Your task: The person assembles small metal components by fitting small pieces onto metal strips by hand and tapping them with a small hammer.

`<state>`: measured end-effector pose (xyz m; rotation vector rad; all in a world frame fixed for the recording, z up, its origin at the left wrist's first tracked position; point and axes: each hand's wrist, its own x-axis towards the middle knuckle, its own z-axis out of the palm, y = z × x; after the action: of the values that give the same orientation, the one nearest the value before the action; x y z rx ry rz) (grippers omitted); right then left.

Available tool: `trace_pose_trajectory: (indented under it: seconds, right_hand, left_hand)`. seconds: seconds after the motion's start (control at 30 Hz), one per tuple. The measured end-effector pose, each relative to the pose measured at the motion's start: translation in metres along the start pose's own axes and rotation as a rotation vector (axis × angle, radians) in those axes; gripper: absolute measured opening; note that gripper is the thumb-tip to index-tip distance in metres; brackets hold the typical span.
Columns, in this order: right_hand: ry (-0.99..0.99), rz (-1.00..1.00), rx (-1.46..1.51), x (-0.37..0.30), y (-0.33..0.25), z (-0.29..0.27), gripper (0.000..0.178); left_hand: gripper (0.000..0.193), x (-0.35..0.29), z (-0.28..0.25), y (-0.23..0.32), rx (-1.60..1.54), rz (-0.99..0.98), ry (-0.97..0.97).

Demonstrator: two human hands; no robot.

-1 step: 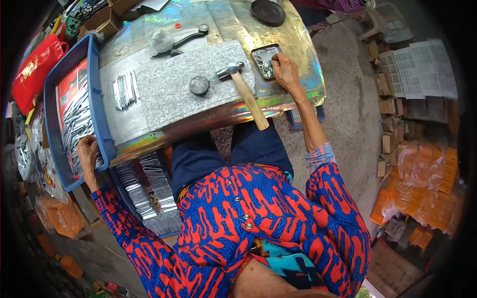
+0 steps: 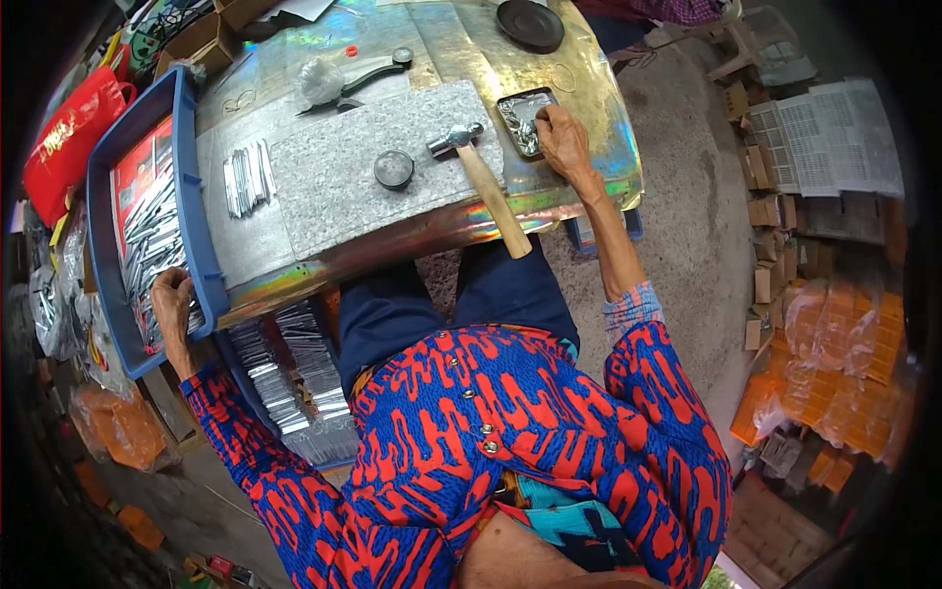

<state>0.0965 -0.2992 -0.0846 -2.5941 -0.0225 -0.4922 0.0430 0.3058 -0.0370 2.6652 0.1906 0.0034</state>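
Observation:
My left hand [image 2: 172, 302] is inside the near end of a blue plastic tray [image 2: 199, 221], its fingers curled together over a heap of thin silvery metal strips [image 2: 157, 231]. What lies between those fingers is hidden. At the right of the table, my right hand [image 2: 565, 143] has its fingertips pinched at the edge of a small black tray [image 2: 504, 101] of little shiny metal parts [image 2: 524, 113]; anything in the pinch is too small to name. Nearby, a hammer [image 2: 486, 187] with a wooden handle lies on a speckled grey slab [image 2: 334, 157], its handle sticking out past the table edge.
A round dark-rimmed piece [image 2: 393, 170] sits on the slab. Left of it lies a row of metal strips [image 2: 249, 179]. Farther back are a black-handled tool [image 2: 378, 74] and a dark round dish [image 2: 530, 25]. A crate of strips [image 2: 294, 378] stands below the table.

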Motion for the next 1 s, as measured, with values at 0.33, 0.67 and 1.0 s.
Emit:
trace_pose_trajectory:
  seconds: [0.33, 0.67, 1.0]
  right_hand:
    - [-0.048, -0.215, -0.260, 0.009, -0.004, 0.012, 0.006]
    - [0.031, -0.082, 0.023, 0.008, 0.031, 0.007, 0.019]
    - [-0.049, 0.670, 1.488, -0.002, -0.026, -0.029, 0.011]
  left_hand:
    - [0.008, -0.016, -0.010, 0.068, -0.881, -0.122, 0.314]
    - [0.012, -0.030, 0.059, 0.238, -1.704, -0.140, -0.281]
    - [0.013, -0.032, 0.090, 0.273, -1.807, -0.205, -0.424]
